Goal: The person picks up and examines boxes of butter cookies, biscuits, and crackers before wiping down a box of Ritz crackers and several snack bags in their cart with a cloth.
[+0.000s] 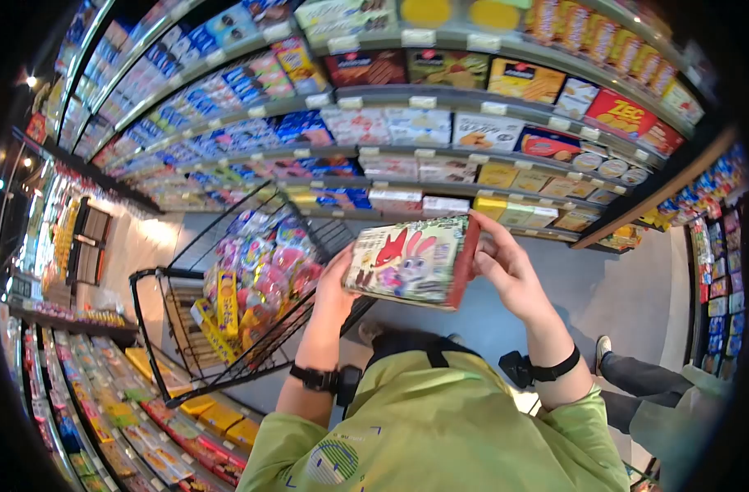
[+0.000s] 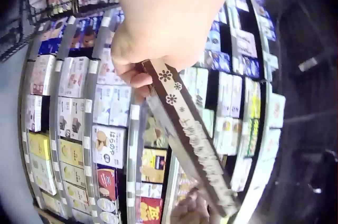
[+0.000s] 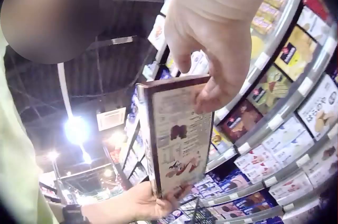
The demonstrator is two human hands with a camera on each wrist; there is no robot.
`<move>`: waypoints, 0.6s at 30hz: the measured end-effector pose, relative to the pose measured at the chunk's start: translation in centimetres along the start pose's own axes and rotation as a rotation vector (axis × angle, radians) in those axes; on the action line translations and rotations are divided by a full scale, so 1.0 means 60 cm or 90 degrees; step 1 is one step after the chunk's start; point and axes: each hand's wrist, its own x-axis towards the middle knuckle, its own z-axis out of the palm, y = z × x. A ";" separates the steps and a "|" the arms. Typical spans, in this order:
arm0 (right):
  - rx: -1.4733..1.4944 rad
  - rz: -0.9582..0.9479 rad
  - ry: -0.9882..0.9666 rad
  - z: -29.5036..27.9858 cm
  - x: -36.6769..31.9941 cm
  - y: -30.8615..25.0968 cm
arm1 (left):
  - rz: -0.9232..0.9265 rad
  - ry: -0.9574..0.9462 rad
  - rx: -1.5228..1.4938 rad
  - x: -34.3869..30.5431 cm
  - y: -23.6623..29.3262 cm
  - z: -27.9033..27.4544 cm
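A green shirt (image 1: 440, 418) fills the bottom of the head view, closest to the lens, with a black strap around each wrist above it. Both hands hold one flat snack box (image 1: 411, 261) in mid-air, in front of the chest and short of the shelves. The left hand (image 1: 335, 283) grips the box's left end, its fingers curled round behind the panel. The right hand (image 1: 506, 266) pinches the opposite end, with fingertips hooked over the dark red edge and the thumb pressed to the printed face. The box lies slightly tilted. Its front, showing a cartoon fox and rabbit, is turned up toward the head camera. The left wrist view shows a narrow brown side with white flowers.

Just beside the left forearm stands a black wire shopping cart (image 1: 145, 328), heaped with bright sweet packets and a yellow box. Beyond the box rise the shelves (image 1: 424, 102), packed with biscuit and chocolate cartons behind price tags. At the right, another person's grey trouser leg (image 1: 637, 377) and shoe rest on the grey floor.
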 end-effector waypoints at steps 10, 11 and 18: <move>-0.004 0.010 0.265 -0.255 -0.127 0.024 | 0.109 -0.095 0.190 -0.004 -0.061 0.277; -0.018 0.007 0.285 -0.277 -0.137 0.021 | 0.096 -0.107 0.200 0.007 -0.069 0.296; -0.065 -0.075 0.399 -0.435 -0.157 0.012 | 0.021 -0.267 0.329 0.109 -0.127 0.450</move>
